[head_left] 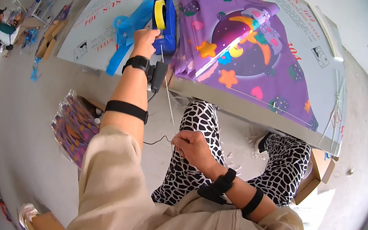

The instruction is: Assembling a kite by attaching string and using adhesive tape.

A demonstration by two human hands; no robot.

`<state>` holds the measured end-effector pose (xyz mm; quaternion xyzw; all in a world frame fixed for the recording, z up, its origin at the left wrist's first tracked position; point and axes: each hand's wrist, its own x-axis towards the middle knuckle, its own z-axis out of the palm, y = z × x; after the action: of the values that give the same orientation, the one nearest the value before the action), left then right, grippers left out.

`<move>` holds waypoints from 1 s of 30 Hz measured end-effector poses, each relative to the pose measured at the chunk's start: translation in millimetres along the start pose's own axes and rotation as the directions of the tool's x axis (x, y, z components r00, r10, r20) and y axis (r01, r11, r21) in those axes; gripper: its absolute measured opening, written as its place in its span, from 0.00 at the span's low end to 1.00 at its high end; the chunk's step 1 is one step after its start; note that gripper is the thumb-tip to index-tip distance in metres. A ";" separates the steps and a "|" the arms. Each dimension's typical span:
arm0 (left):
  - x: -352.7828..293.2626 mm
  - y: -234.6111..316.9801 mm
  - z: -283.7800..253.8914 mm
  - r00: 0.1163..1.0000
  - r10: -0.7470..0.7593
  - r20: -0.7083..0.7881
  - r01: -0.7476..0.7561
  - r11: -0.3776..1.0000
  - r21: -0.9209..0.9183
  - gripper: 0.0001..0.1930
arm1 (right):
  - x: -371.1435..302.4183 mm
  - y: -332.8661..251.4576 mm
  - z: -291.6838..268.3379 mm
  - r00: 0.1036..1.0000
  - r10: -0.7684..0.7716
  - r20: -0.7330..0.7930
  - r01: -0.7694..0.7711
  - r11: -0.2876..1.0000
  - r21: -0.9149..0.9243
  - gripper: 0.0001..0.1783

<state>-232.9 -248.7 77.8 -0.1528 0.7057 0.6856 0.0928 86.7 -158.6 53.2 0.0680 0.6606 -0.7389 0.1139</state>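
Observation:
My left hand (145,41) reaches forward to the blue tape dispenser (170,34), which holds a roll of yellow tape (159,14). Its fingers are closed at the dispenser's near end; what they grip is hidden. A thin white rod (168,87) slants from beside those fingertips down past the table edge toward my right hand. Above my thigh, my right hand (195,150) is closed in a pinch, and whatever is in it cannot be made out. Purple printed plastic sheets (249,52), with stars and a moon, lie stacked right of the dispenser.
Blue ribbon strips (133,27) lie left of the dispenser on the grey table (94,40). Thin white rods (334,109) rest at the table's right side. Packed purple sheets (76,128) stand on the floor at left, and a cardboard box (315,177) at right. Another person (6,29) is far left.

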 end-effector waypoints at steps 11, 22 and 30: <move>30.4 4.9 -13.7 0.999 0.043 0.003 -0.041 0.979 -0.201 0.09 | 16.9 3.6 6.8 0.997 -0.066 -0.037 0.062 0.994 -0.084 0.07; -90.5 -17.6 -48.5 0.986 -0.111 0.125 0.124 0.986 -0.107 0.07 | 25.4 2.7 -0.4 0.992 0.112 -0.055 -0.097 0.971 0.217 0.06; -312.0 -97.6 -76.8 0.984 -0.132 0.119 0.146 0.982 -0.116 0.06 | 33.2 8.7 -5.9 0.995 0.098 -0.022 -0.088 0.960 0.267 0.04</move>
<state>98.7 -298.9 95.6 -0.1690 0.6430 0.7275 0.1699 56.5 -156.3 35.8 0.1266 0.5535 -0.8134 0.1266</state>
